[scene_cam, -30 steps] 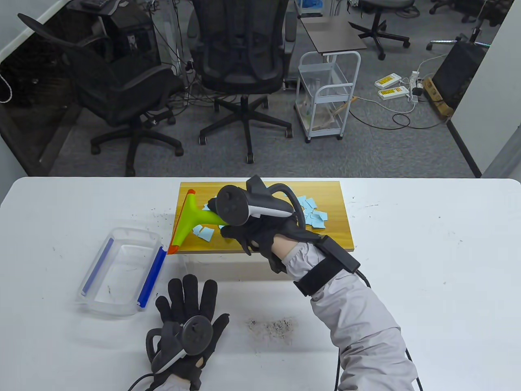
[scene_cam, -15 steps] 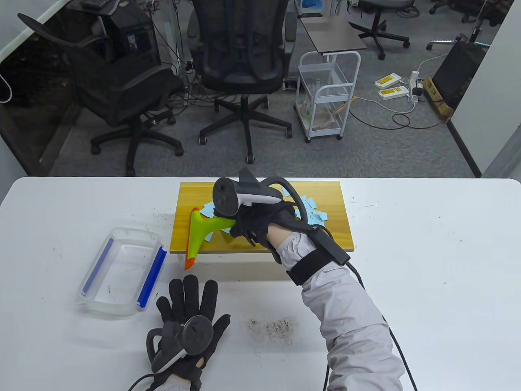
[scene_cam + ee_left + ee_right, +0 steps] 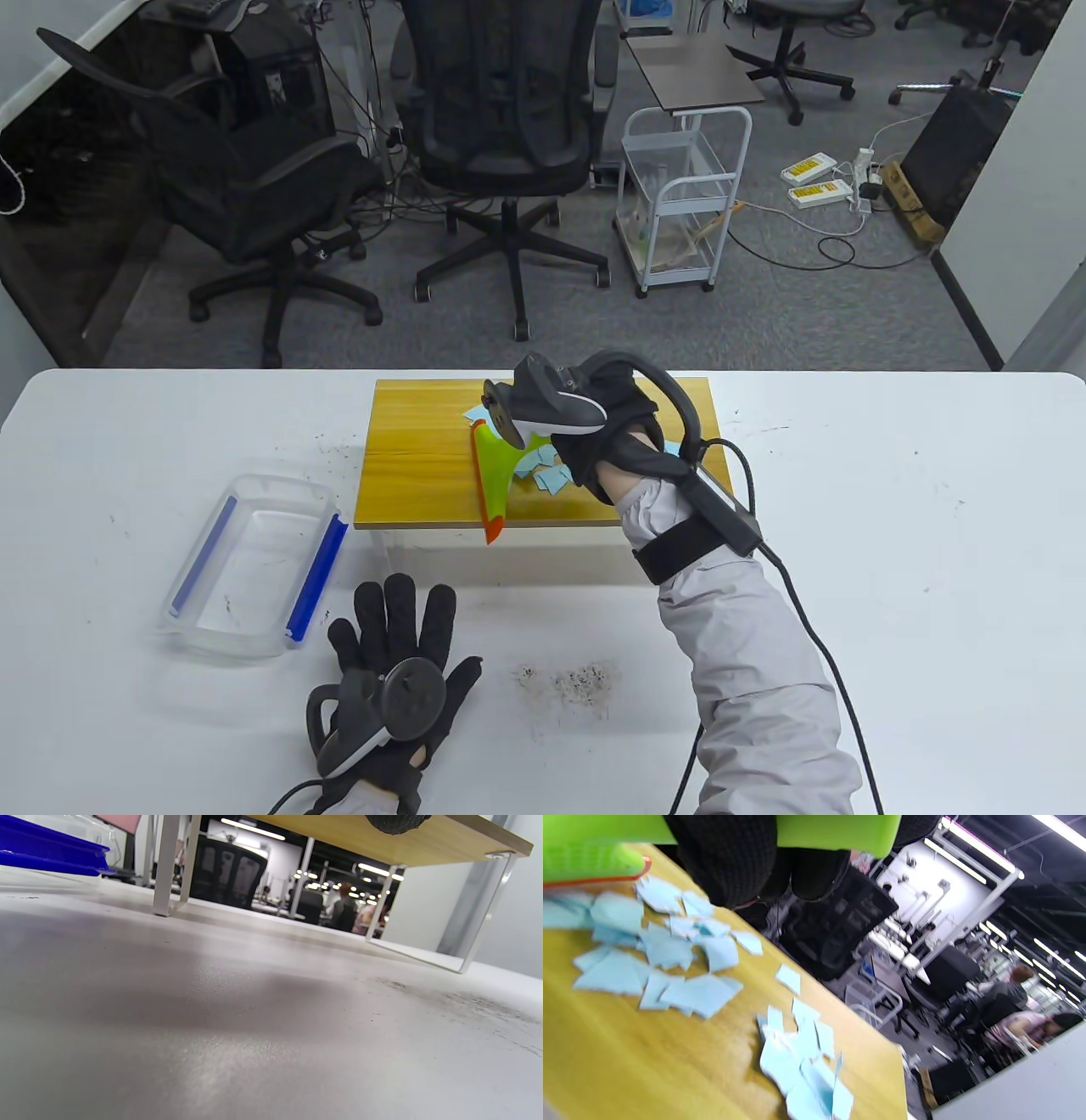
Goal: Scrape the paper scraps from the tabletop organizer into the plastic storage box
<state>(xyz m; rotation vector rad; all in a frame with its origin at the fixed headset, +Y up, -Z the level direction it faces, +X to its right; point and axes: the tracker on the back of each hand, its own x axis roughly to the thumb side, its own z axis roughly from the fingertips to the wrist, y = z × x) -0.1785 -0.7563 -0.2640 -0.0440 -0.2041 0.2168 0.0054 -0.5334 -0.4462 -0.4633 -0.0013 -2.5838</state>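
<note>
Fingers (image 3: 729, 861) of right hand (image 3: 607, 437) grip scraper (image 3: 496, 475).

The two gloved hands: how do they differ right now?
The left hand lies flat on the white table with fingers spread, holding nothing; the right hand grips a green scraper. The left is near the plastic box; the right is over the wooden organizer, among blue paper scraps. Both wear black gloves with trackers.
</note>
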